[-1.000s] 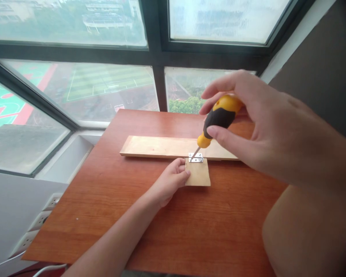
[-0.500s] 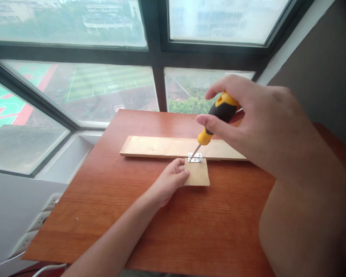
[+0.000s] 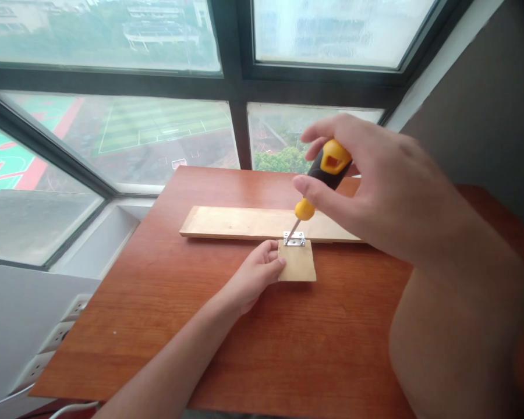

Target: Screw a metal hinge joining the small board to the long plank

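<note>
My right hand (image 3: pixel 353 169) is closed around the yellow and black handle of a screwdriver (image 3: pixel 329 166). Its shaft slants down to the left, with the tip at the left side of a small silver hinge (image 3: pixel 294 238). The hinge spans the front edge of a long pale wooden board (image 3: pixel 231 222) and the top edge of a small square wooden piece (image 3: pixel 297 265). With thumb and fingers, my left hand (image 3: pixel 266 265) grips the small piece by its left edge. My right hand and forearm cover the board's right end.
Everything lies on a reddish-brown wooden table (image 3: pixel 262 349). Large windows with dark frames (image 3: pixel 240 81) rise behind it. Several wall sockets (image 3: pixel 55 336) and a white cable (image 3: pixel 74 407) are beside the table's left edge. A dark wall (image 3: pixel 475 110) stands at the right.
The screwdriver's handle has turned and tipped a little to the left, and the fingers of my right hand have shifted around it. My left hand keeps its hold on the small wooden piece.
</note>
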Demonstrator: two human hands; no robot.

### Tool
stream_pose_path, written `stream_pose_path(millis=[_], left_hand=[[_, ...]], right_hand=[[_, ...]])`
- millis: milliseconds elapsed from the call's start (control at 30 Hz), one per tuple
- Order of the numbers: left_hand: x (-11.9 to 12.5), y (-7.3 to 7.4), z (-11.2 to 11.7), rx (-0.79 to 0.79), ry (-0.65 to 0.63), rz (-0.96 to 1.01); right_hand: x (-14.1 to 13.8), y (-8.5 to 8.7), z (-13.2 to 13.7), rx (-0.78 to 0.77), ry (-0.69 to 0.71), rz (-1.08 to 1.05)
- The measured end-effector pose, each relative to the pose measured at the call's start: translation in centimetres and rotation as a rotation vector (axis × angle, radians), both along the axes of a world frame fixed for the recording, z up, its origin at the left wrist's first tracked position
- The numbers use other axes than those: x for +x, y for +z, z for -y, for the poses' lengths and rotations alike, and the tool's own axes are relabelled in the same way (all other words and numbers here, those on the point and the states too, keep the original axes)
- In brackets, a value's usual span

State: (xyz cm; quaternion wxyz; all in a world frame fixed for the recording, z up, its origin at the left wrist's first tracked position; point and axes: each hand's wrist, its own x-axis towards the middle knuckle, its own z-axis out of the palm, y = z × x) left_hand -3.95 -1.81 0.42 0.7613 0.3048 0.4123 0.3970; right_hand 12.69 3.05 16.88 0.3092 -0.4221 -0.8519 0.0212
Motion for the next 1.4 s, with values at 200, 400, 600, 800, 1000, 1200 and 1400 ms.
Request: stream_pose_path(millis=[200, 400, 600, 800, 1000, 1200, 1400], left_hand=[[-0.04, 0.09, 0.10, 0.008, 0.000, -0.008], [-0.04, 0.06, 0.16, 0.005, 0.000, -0.013], [-0.01, 0.12, 0.10, 0.008, -0.002, -0.017], [0.00, 0.10, 0.11, -0.002, 0.003, -0.012], [-0.03, 0.00, 0.06, -0.001, 0.002, -0.007], [-0.03, 0.16, 0.09, 0.006, -0.006, -0.010], [-0.08, 0.05, 0.08, 0.009, -0.004, 0.011]], right_hand=[[0.50, 0.33, 0.23, -0.079, 0.039, 0.018], [0.37, -0.09, -0.18, -0.058, 0.019, -0.008], [0.42, 0.00, 0.08, -0.100, 0.090, -0.003], [0.00, 0.03, -0.10, -0.077, 0.017, -0.042], [0.13, 0.30, 0.26, -0.071, 0.087, -0.001], [-0.01, -0.16, -0.19, -0.032, -0.005, -0.003], [0.21, -0.24, -0.04, -0.018, 0.089, 0.027]])
